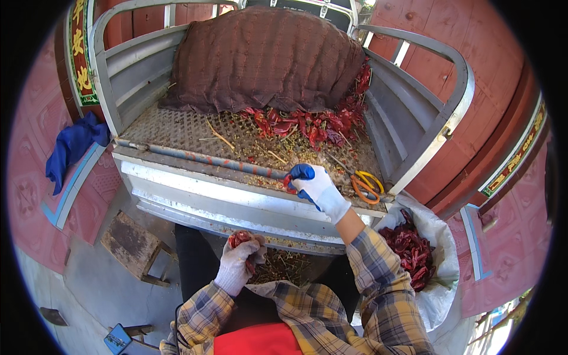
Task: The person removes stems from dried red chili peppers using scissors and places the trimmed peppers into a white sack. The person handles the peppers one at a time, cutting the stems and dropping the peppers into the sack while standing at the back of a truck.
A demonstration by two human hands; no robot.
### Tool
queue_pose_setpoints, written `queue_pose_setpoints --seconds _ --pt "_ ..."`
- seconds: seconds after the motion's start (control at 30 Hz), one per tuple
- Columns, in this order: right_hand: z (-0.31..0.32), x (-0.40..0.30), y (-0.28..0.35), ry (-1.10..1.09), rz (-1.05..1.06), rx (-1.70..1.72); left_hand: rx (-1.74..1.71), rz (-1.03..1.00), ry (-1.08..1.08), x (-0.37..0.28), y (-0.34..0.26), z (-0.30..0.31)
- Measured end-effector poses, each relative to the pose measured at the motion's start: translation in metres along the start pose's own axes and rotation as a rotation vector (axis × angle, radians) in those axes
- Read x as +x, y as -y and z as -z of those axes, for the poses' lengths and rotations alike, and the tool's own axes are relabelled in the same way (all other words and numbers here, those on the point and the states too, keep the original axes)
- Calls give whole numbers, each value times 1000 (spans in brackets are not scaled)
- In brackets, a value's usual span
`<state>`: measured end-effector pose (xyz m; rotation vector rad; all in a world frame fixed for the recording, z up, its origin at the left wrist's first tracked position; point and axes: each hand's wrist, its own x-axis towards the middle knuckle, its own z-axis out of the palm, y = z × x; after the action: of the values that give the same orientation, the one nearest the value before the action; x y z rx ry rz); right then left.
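Note:
My left hand, in a knitted work glove, is closed around dried red chili peppers in front of the tailgate. My right hand, in a white glove with blue coated fingers, pinches a small red pepper piece above the rear edge of the metal cargo bed. Right beside that hand lie scissors with orange and yellow handles, blades pointing into the bed. Farther in, loose red peppers spill from under a dark brown plaid cloth draped over a large heap.
A white woven sack holding dried red peppers stands at my right. Seeds and stems litter the bed floor. To the left are a wooden stool and a blue cloth. Metal side rails flank the bed.

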<state>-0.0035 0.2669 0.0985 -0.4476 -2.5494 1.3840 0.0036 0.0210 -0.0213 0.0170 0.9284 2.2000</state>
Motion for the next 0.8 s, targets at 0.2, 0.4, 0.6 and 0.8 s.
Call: queue_pose_setpoints --seconds 0.2,0.4,0.6,0.8 --pt "-36 -95 -13 84 -16 246 25 -11 87 -5 6 -33" --pt "-43 -124 -11 -32 64 175 83 40 121 -10 7 -51" --pt "-26 -140 2 -37 159 -71 104 38 57 -14 14 -60" --pt "18 -145 2 -46 235 -128 78 124 235 -16 8 -75"
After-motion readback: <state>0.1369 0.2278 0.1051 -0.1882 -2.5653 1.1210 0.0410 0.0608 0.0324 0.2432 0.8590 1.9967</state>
